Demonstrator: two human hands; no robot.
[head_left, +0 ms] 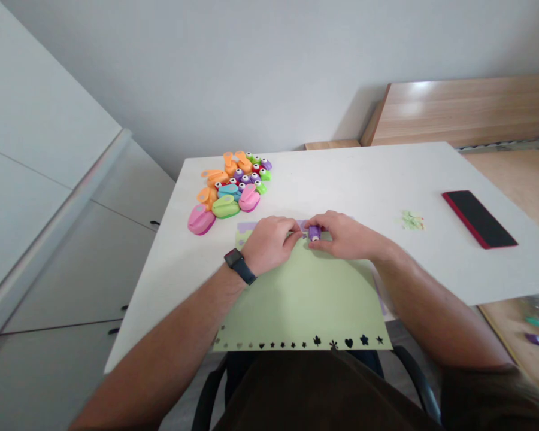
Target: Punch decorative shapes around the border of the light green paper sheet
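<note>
A small purple craft punch (314,232) is between the thumb and fingers of my right hand (336,233), at the far edge of a light green paper sheet (305,293). Just left of the punch, my left hand (273,239) has thumb and fingertips pressed together at that same edge. What those fingers pinch, perhaps the paper edge, is too small to make out. Along the sheet's near edge runs a row of punched shapes, among them a heart, stars and a leaf. A purple sheet (246,227) shows beneath the green one.
Several colourful craft punches (227,206) are grouped at the back left of the white table (332,179). Toward the right lie a pile of small paper cut-outs (413,219) and a dark slab with a red edge (479,219). A chair armrest (417,383) stands by the near edge.
</note>
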